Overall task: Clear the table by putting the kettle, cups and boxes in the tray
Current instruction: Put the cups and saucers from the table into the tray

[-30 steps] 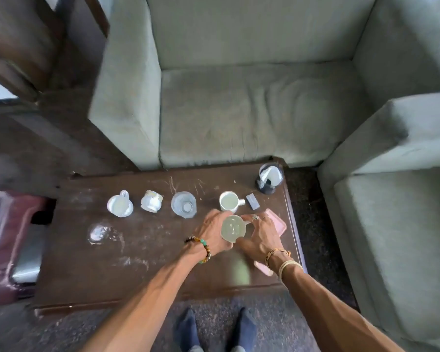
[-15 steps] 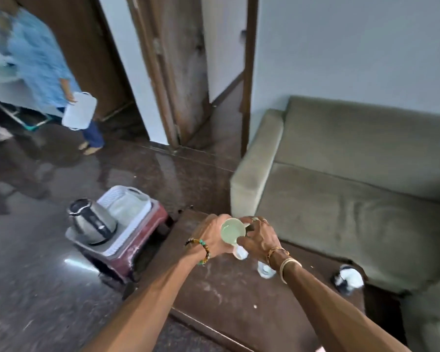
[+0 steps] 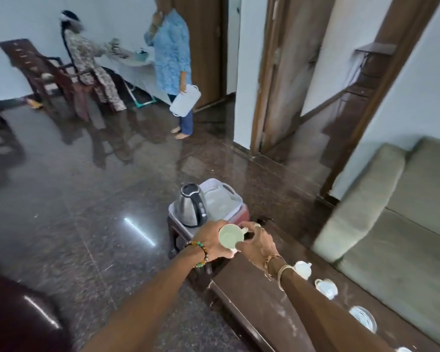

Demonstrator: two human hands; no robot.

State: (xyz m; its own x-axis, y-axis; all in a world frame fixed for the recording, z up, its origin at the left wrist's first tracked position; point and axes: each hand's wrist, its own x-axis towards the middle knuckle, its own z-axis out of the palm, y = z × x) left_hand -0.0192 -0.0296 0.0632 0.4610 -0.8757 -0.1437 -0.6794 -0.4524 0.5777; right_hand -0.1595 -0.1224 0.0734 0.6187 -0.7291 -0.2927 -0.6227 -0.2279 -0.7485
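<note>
Both my hands hold a pale green cup (image 3: 231, 236) just past the left end of the dark wooden table (image 3: 259, 298). My left hand (image 3: 211, 241) wraps its side and my right hand (image 3: 258, 243) grips it at the handle. Beyond the cup, a steel kettle (image 3: 190, 205) stands in a white tray (image 3: 226, 201) on a red stool. Three more white cups (image 3: 304, 268) (image 3: 327, 288) (image 3: 362, 316) line the table's far edge behind my right arm.
A green sofa (image 3: 391, 224) runs along the right of the table. Polished dark floor (image 3: 87, 199) spreads to the left. Two people (image 3: 172, 62) stand far off by a white table, one carrying a white tray. A dark chair (image 3: 38, 69) stands at the back left.
My view has swung left from the table top to the tray and the room. Both hands have carried the green cup from the table's right part to its left end, close to the kettle.
</note>
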